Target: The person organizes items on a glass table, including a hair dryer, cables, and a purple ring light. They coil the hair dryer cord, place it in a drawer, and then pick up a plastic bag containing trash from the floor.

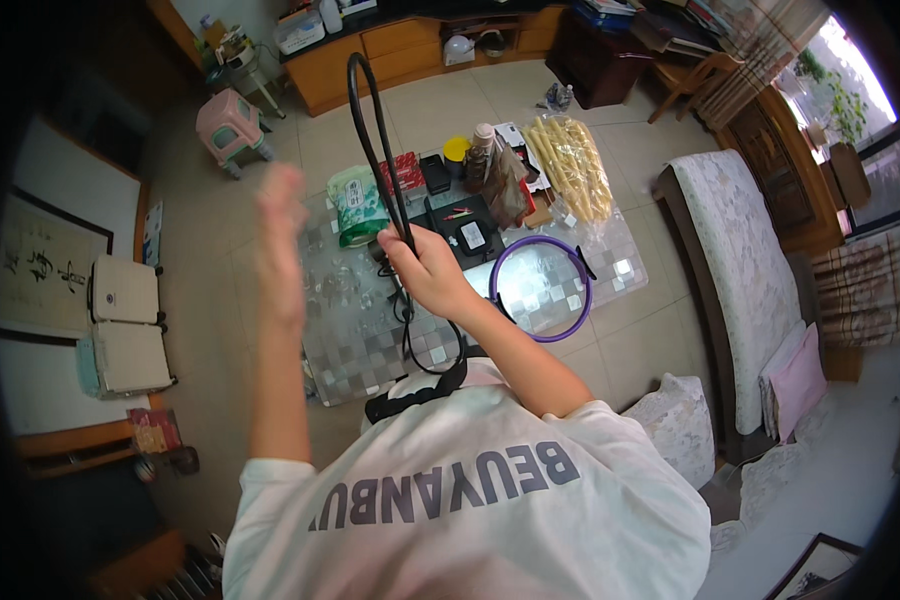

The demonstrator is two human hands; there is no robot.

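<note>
My right hand [429, 271] is closed around a bundle of black cable [379, 142]. A long doubled loop rises above the fist, and thinner loops hang below it towards my waist. My left hand [281, 214], blurred and seen nearly edge-on, is raised to the left of the cable, touching nothing. Below both hands lies a low table with a checkered cover [345, 330]. On it are a purple exercise ring [589, 300] with black pads, right of my right hand, and a green and white packet [356, 202] behind the cable.
The table's far side holds a red box [405, 174], a yellow-lidded jar [456, 150], a brown plastic bag [506, 187] and a clear bag of pale yellow sticks [570, 161]. A pink stool [229, 127] stands far left; a covered sofa [735, 262] is at right.
</note>
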